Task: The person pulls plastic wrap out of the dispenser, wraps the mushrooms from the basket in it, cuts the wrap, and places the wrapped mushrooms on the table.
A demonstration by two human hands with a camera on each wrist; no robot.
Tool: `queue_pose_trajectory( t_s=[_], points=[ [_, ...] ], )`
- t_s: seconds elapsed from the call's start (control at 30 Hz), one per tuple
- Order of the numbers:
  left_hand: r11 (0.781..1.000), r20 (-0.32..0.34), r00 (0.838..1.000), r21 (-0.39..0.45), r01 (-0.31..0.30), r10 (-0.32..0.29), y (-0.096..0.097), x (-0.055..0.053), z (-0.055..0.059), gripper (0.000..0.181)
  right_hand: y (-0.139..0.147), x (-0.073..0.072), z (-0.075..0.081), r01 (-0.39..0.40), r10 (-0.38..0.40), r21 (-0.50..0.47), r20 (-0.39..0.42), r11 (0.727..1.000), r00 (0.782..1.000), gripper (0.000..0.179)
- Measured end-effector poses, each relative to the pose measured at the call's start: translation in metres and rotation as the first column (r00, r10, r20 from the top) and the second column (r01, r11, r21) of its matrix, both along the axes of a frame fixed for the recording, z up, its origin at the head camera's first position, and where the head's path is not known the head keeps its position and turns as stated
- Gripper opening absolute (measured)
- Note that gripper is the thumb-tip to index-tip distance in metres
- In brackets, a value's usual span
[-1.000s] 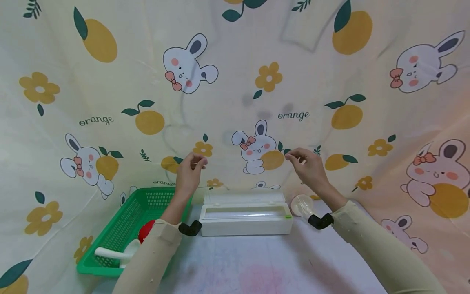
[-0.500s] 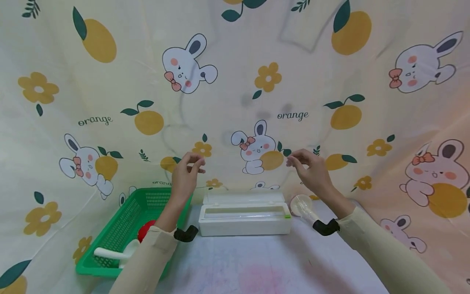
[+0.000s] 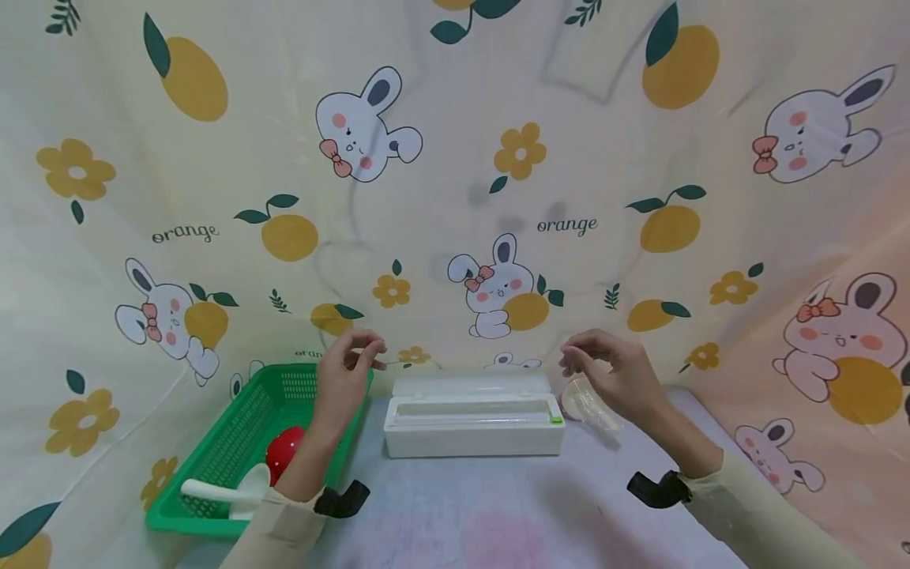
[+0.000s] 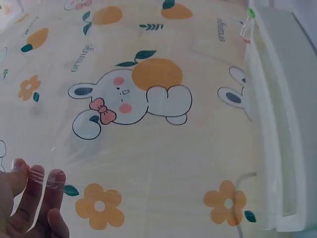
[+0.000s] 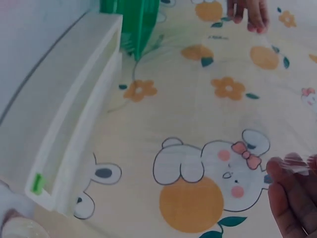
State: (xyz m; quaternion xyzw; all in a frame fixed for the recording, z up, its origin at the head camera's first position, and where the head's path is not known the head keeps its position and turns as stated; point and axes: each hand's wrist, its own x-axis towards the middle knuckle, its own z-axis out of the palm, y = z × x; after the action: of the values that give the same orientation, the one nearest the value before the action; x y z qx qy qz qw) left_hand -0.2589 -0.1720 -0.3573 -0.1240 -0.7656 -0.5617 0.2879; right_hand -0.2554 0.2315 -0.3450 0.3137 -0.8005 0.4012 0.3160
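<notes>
Saw the box (image 3: 474,439) mid-bench (image 3: 455,514), before a hanging sheet (image 3: 455,118), with the basket (image 3: 302,383) to its left and a packet (image 3: 592,409) just to its right. Found a spoon (image 3: 216,491) in the basket's near end, with a round piece (image 3: 283,452) behind and rightward. Saw the left hand (image 3: 341,383) and right hand (image 3: 617,373) raised past the box's opposite ends, film (image 4: 44,181) at both hands' fingertips.
</notes>
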Motion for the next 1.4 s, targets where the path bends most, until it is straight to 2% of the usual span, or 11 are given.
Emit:
queue_pose_trajectory(
  t_s=[0.2,0.43,0.53,0.67,0.8,0.97,1.13,1.23,1.3,1.37,1.4],
  points=[
    [1.0,0.015,1.0,0.005,0.015,-0.015,-0.008,0.019,-0.021,0.01,0.004,0.022,-0.018,-0.1,0.099,0.019,0.031,0.995,0.995,0.027],
    [1.0,0.106,0.994,-0.017,0.026,-0.024,-0.011,0.048,-0.042,0.012,0.013,0.04,-0.049,-0.265,0.262,0.019,0.097,0.964,0.96,0.036],
    [0.998,0.178,0.983,-0.036,0.044,-0.037,-0.013,0.058,-0.051,0.013,0.018,0.048,-0.062,-0.323,0.319,0.0,0.15,0.946,0.936,0.038],
    [0.994,0.29,0.954,-0.062,0.094,-0.072,-0.015,0.07,-0.061,0.013,0.022,0.054,-0.082,-0.412,0.41,-0.022,0.17,0.911,0.896,0.042],
    [0.971,0.393,0.905,-0.101,0.216,-0.16,-0.018,0.076,-0.076,0.01,0.025,0.057,-0.106,-0.481,0.479,-0.023,0.136,0.877,0.867,0.046],
    [0.905,0.506,0.817,-0.15,0.399,-0.276,-0.025,0.083,-0.1,0.008,0.025,0.065,-0.134,-0.497,0.494,-0.031,0.174,0.867,0.852,0.044],
    [0.813,0.637,0.686,-0.156,0.561,-0.352,-0.032,0.084,-0.124,0.01,0.025,0.072,-0.16,-0.496,0.477,0.02,0.243,0.868,0.845,0.038],
    [0.761,0.71,0.607,-0.155,0.629,-0.357,-0.035,0.085,-0.138,0.01,0.029,0.074,-0.175,-0.523,0.489,0.04,0.303,0.851,0.818,0.029],
    [0.741,0.742,0.586,-0.185,0.646,-0.326,-0.038,0.085,-0.147,0.009,0.032,0.075,-0.184,-0.544,0.493,0.041,0.37,0.838,0.788,0.024],
    [0.728,0.762,0.58,-0.218,0.65,-0.289,-0.04,0.086,-0.156,0.007,0.034,0.075,-0.191,-0.57,0.499,0.029,0.448,0.821,0.742,0.021],
    [0.718,0.762,0.585,-0.238,0.654,-0.279,-0.042,0.086,-0.16,0.005,0.035,0.075,-0.194,-0.578,0.493,0.029,0.487,0.816,0.721,0.02]
  ],
)
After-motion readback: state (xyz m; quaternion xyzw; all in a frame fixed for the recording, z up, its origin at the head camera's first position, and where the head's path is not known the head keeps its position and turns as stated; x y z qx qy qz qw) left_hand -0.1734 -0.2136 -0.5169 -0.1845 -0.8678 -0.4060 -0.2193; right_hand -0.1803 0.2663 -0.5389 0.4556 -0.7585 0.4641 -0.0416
